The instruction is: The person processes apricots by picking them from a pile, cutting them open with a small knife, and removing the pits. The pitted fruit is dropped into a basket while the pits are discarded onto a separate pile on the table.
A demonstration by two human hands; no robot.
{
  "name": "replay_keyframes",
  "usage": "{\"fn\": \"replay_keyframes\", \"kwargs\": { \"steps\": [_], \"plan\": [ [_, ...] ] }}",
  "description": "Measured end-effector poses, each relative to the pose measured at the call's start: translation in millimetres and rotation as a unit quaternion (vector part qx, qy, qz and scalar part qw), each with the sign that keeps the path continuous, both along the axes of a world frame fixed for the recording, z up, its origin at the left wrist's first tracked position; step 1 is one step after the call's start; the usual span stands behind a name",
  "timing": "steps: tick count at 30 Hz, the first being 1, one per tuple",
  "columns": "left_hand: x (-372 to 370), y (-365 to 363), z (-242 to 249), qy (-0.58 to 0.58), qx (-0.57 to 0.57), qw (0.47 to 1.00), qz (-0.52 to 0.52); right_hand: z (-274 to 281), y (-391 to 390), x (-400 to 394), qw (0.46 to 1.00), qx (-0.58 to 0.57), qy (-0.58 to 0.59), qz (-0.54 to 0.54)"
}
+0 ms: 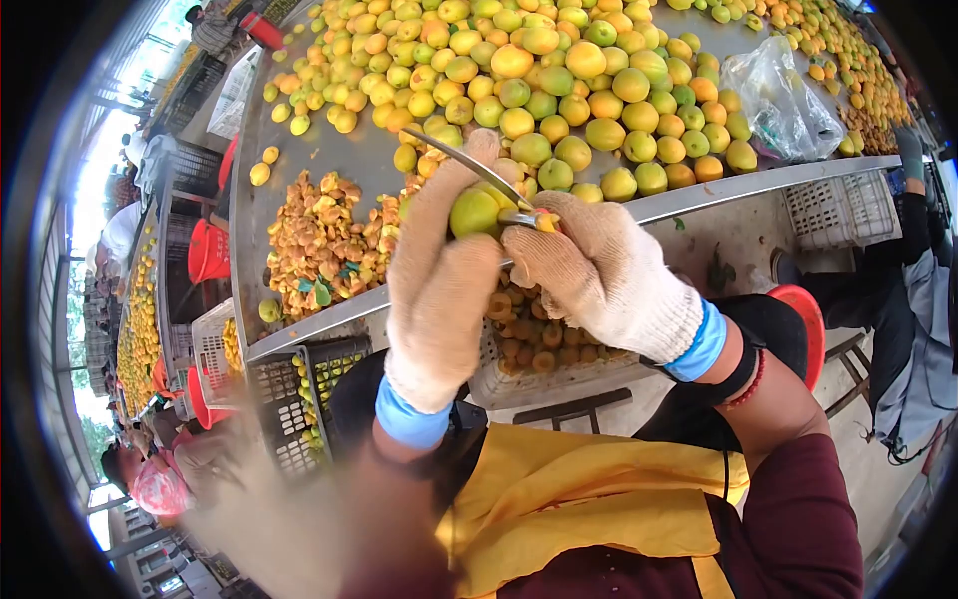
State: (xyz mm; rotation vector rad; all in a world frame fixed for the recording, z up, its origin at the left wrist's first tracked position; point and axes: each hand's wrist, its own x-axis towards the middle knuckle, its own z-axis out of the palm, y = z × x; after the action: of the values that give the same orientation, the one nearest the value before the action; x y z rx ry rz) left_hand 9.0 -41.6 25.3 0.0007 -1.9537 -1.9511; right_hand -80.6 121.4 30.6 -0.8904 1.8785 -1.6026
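My left hand (437,270), in a beige knit glove with a blue cuff, is closed around a round yellow-green fruit (475,213). My right hand (604,272), gloved the same way, grips a knife by its yellow-and-red handle (545,219). The knife's long, thin blade (464,160) slants up to the left, passing by the fruit. Both hands are above the near edge of a metal table (649,208). Just under them, a pale crate (499,389) holds many small brownish-orange fruits (539,334), partly hidden by my hands.
Yellow, green and orange fruits (514,62) are heaped across the table. Orange trimmings (319,235) lie left of my hands, and a clear plastic bag (783,100) lies at right. Crates (846,212), red buckets (208,252) and a seated person (918,344) are around the table.
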Motion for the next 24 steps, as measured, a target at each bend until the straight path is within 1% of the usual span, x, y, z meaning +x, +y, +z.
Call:
{"fn": "replay_keyframes", "kwargs": {
  "steps": [1, 3, 4, 5, 6, 7, 8, 9, 10, 11, 12, 13, 14, 15, 17, 18, 20, 21, 22, 23, 24],
  "plan": [
    [-2, 2, 2, 0.030, 0.145, 0.988, -0.043, -2, 2, -2, 1.000, -0.017, 0.002, 0.004],
    [-5, 2, 13, -0.103, 0.132, 0.986, -0.013, -7, 2, -3, 1.000, -0.023, 0.014, -0.002],
    [-3, 1, 16, -0.105, 0.134, 0.985, -0.014, -10, 2, -2, 1.000, -0.025, 0.007, -0.008],
    [0, -2, 19, -0.154, 0.090, 0.984, -0.027, -12, 2, -2, 0.999, -0.028, 0.001, -0.014],
    [1, -3, 18, -0.203, 0.045, 0.977, -0.041, -11, 2, 1, 0.998, -0.053, -0.043, -0.008],
    [0, -1, 16, -0.206, 0.047, 0.976, -0.043, -8, 1, 3, 0.998, -0.051, -0.047, -0.010],
    [-1, 3, 13, -0.162, -0.018, 0.987, 0.005, -4, -1, 7, 0.987, -0.059, -0.153, -0.003],
    [-1, 4, 11, -0.115, -0.084, 0.988, 0.052, -2, -3, 9, 0.964, -0.069, -0.256, 0.004],
    [1, 4, 6, -0.078, -0.067, 0.993, 0.049, -8, -7, 11, 0.953, -0.090, -0.288, 0.018],
    [2, 2, 9, -0.081, -0.067, 0.993, 0.048, -6, -3, 5, 0.952, -0.090, -0.291, 0.018],
    [4, -1, 14, -0.112, -0.055, 0.991, 0.039, -1, 5, -4, 0.912, -0.084, -0.390, 0.097],
    [5, -3, 16, -0.142, -0.044, 0.988, 0.031, 0, 9, -9, 0.855, -0.078, -0.482, 0.176],
    [1, -6, 4, -0.113, 0.029, 0.993, -0.011, -5, 4, -6, 0.832, -0.094, -0.515, 0.185],
    [1, -8, -1, -0.114, 0.028, 0.993, -0.011, -7, 5, -5, 0.831, -0.094, -0.516, 0.185],
    [-1, -11, -6, -0.088, 0.166, 0.976, -0.108, -9, 8, -4, 0.807, -0.134, -0.536, 0.208],
    [-4, -12, -8, -0.086, 0.163, 0.977, -0.109, -9, 13, -7, 0.808, -0.135, -0.534, 0.209],
    [-11, -11, -10, -0.025, 0.221, 0.971, -0.092, -3, 21, -17, 0.900, -0.115, -0.381, 0.178],
    [-12, -10, -10, -0.021, 0.216, 0.972, -0.090, 1, 18, -12, 0.901, -0.117, -0.377, 0.183],
    [-13, -8, -10, -0.007, 0.223, 0.974, -0.049, 9, 16, 0, 0.939, -0.081, -0.325, 0.082],
    [-15, -8, -11, 0.005, 0.232, 0.973, -0.008, 14, 15, 9, 0.961, -0.044, -0.271, -0.021],
    [-18, -10, -14, 0.020, 0.221, 0.975, -0.029, 14, 17, 10, 0.960, 0.003, -0.279, 0.010]
  ]
}}
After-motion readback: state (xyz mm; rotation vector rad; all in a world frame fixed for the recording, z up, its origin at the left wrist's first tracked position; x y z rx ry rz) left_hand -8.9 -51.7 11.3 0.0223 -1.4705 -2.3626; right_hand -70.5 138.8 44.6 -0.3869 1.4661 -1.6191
